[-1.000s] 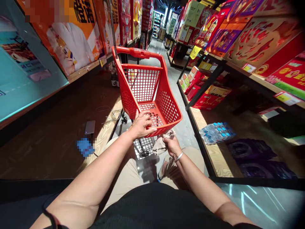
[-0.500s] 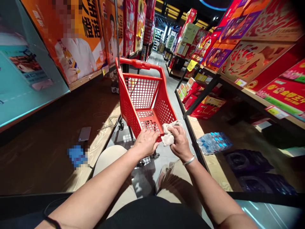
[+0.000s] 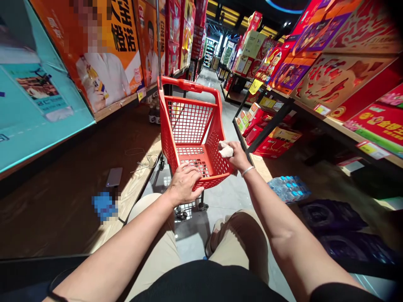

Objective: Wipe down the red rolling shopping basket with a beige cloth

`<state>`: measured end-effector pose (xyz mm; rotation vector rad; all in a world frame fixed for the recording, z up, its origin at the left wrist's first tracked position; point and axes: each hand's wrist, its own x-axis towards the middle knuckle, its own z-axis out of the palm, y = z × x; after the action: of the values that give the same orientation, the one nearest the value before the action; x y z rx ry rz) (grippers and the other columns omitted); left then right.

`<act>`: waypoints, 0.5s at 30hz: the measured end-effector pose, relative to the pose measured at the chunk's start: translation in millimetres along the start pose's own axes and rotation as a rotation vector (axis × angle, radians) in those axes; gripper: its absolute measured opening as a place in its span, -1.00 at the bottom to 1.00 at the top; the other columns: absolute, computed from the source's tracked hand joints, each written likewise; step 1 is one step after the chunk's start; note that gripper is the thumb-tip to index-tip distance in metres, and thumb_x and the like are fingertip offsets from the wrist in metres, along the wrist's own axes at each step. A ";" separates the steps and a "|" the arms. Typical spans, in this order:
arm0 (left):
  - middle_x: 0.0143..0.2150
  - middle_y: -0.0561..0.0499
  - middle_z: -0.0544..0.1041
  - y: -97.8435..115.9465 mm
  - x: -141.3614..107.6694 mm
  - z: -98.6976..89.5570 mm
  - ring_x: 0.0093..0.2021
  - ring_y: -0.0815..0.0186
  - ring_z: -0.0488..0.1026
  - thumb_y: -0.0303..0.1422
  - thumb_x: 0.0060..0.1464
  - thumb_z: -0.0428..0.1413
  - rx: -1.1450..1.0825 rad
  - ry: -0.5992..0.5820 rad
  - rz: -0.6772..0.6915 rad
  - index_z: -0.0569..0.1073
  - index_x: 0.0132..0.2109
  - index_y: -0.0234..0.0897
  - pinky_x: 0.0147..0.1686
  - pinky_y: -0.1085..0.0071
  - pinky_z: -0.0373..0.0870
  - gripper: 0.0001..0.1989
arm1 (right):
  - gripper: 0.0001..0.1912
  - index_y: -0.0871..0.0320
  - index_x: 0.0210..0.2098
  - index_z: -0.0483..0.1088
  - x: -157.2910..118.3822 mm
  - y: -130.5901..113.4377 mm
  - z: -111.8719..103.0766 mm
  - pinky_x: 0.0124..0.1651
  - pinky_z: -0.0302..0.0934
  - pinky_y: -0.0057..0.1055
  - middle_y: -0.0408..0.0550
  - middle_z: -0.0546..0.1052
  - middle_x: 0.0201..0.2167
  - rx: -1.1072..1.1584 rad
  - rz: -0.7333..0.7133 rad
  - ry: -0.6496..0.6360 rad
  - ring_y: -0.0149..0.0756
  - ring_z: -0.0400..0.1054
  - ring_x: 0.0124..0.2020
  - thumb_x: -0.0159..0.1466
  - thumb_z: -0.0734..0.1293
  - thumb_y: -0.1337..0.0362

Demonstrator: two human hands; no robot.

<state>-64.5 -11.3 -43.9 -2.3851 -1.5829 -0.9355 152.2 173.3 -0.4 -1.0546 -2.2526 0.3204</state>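
A red plastic shopping cart [image 3: 210, 183] stands before my knees, its handle at the far end. My left hand [image 3: 185, 184] rests over the near rim at the left corner, fingers bent over the edge and thumb outside. On the right side rim, my right hand [image 3: 238, 157] is closed around a whitish rag [image 3: 226, 149], which lies against the top edge of the cart wall. Part of the rag is hidden by my fingers. Through the grid of the basket I see the floor.
Wooden shelves with stacked red gift boxes [image 3: 349, 79] line the right, with shrink-wrapped water bottles [image 3: 289, 188] lower down. Orange cartons [image 3: 110, 71] stand on the left. A pale power bank or phone [image 3: 113, 177] and a thin cable [image 3: 147, 161] lie on the lower left shelf.
My right hand has slid with the rag away from me along the right rim, off the near corner. My left hand has shifted slightly left on the near rim.
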 end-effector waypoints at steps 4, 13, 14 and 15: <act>-0.18 -0.06 0.64 -19.5 -5.5 -9.4 0.09 0.10 0.51 -0.15 0.11 0.16 -0.031 0.026 -0.030 0.49 -0.26 -0.18 0.31 -0.06 0.13 -0.79 | -0.36 0.09 0.01 0.43 -34.0 -15.5 19.0 0.20 0.29 -0.19 0.05 0.31 0.08 0.035 0.061 0.006 -0.17 0.32 0.08 -0.04 0.22 0.59; -0.26 -0.01 0.59 -42.9 -4.3 -23.1 -0.04 0.11 0.48 -0.11 0.17 0.15 0.071 0.021 -0.133 0.48 -0.30 -0.20 0.29 -0.09 0.10 -0.75 | -0.33 0.06 0.04 0.40 -54.9 -49.2 25.4 0.20 0.31 -0.09 0.05 0.30 0.08 -0.029 0.021 -0.047 -0.10 0.28 0.15 -0.05 0.21 0.60; -0.21 -0.03 0.59 -38.1 -3.6 -19.9 -0.03 0.10 0.47 -0.13 0.17 0.16 0.085 0.008 -0.127 0.50 -0.23 -0.19 0.28 -0.10 0.10 -0.78 | -0.33 0.07 0.05 0.40 -56.9 -51.1 23.3 0.22 0.29 -0.09 0.05 0.31 0.07 -0.026 -0.006 -0.058 -0.10 0.26 0.17 -0.04 0.22 0.59; -0.16 -0.05 0.60 -32.4 -2.8 -15.7 -0.03 0.09 0.46 -0.16 0.16 0.17 0.091 -0.009 -0.117 0.52 -0.16 -0.18 0.25 -0.10 0.13 -0.78 | -0.34 0.07 0.05 0.40 -59.3 -52.9 21.1 0.23 0.28 -0.10 0.05 0.32 0.06 -0.020 -0.030 -0.074 -0.11 0.25 0.18 -0.03 0.23 0.58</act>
<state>-100.0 -6.0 -40.2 -2.2603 -1.7451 -0.8536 135.7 94.8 -18.4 -1.0336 -2.3401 0.3296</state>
